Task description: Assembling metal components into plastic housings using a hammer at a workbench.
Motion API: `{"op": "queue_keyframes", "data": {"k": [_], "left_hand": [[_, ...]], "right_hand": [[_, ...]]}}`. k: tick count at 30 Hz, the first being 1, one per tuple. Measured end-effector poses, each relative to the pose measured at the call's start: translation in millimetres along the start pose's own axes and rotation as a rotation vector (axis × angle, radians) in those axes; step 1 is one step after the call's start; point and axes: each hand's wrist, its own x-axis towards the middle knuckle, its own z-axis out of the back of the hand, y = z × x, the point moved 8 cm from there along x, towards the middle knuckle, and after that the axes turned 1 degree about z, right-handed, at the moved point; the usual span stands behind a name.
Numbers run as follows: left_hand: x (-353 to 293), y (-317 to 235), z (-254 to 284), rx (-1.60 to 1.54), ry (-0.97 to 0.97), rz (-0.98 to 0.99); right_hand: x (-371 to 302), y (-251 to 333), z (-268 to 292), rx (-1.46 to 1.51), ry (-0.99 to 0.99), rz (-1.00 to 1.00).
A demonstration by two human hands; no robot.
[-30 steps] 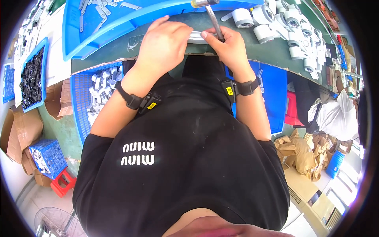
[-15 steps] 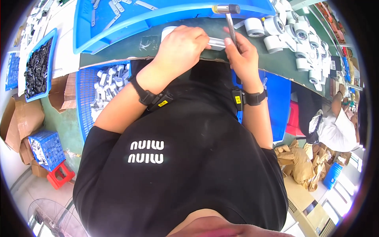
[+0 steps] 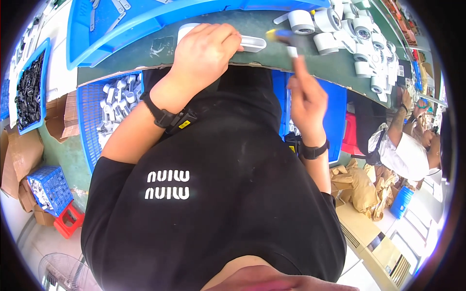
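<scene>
The left hand [image 3: 206, 51] lies curled over a grey metal part [image 3: 250, 43] near the bench's [image 3: 145, 53] front edge, pressing it down. The right hand [image 3: 303, 97] hovers blurred just off that edge, fingers closed on a small tool [image 3: 284, 39]. White tape rolls [image 3: 335, 29] crowd the far right corner.

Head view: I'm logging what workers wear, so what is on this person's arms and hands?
Both hands, left hand and right hand, are bare, with no gloves. Each wrist carries a black band: the left wrist band has a small yellow tag beside it, and the right wrist band is plain. The forearms are uncovered; a black short-sleeved top bears white lettering.
</scene>
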Motion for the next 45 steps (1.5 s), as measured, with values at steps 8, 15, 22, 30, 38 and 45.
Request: {"op": "queue_keyframes", "data": {"k": [8,15,22,30,38,45], "left_hand": [[0.6,-0.2,-0.3,0.015,-0.003,-0.013],[8.7,-6.3,3.6,0.015,0.098,0.083],[19.0,-32.9,-2.6,-0.11,0.24,-0.141],[11.0,0.3,-1.6,-0.168,0.234,0.104],[3.1,3.5,-16.5,-0.102,0.081,0.145],[1.1,-1.0,-18.4,-0.076,0.009,0.053]], "right_hand": [[-2.4,19.3,15.9,0.351,-0.211,0.108],[-2.5,-12.7,2.4,0.302,-0.06,-0.186],[-10.1,-24.3,2.8,0.487,-0.135,-0.284],[-11.6,-18.0,1.5,0.39,-0.032,-0.186],[11.3,-0.1,23.4,0.313,-0.148,-0.01],[12.1,-16.9,5.7,0.162,-0.222,-0.036]]}}
